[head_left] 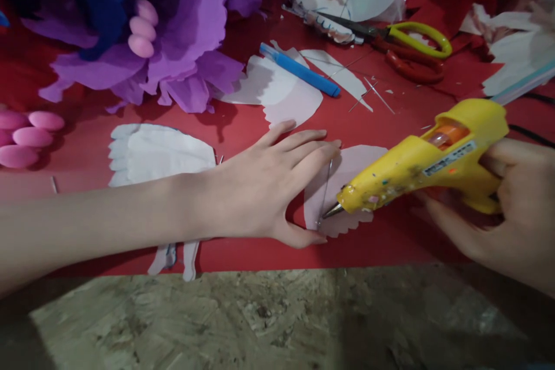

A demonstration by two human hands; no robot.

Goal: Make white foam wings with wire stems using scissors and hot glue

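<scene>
My right hand (515, 214) is wrapped round a yellow hot glue gun (390, 176), with a clear glue stick (526, 82) running out of its back. The metal nozzle points down and left, at the lower end of a thin wire (326, 191). That wire lies across a pale pink paper petal (359, 159) with a jagged lower edge. My left hand (277, 176) lies spread at the petal's left side, fingertips near the wire's upper end and thumb near its lower end. Beneath my left forearm is a white layered paper piece (169, 153), partly hidden.
Purple crepe-paper petals (186, 29) and pink egg-shaped pieces (34, 136) fill the left. Behind my hands lie a blue marker (301, 69), paper cut-outs (295, 101), loose wires (368, 89) and yellow-and-red-handled scissors (418, 40). The red table (269, 254) ends just in front.
</scene>
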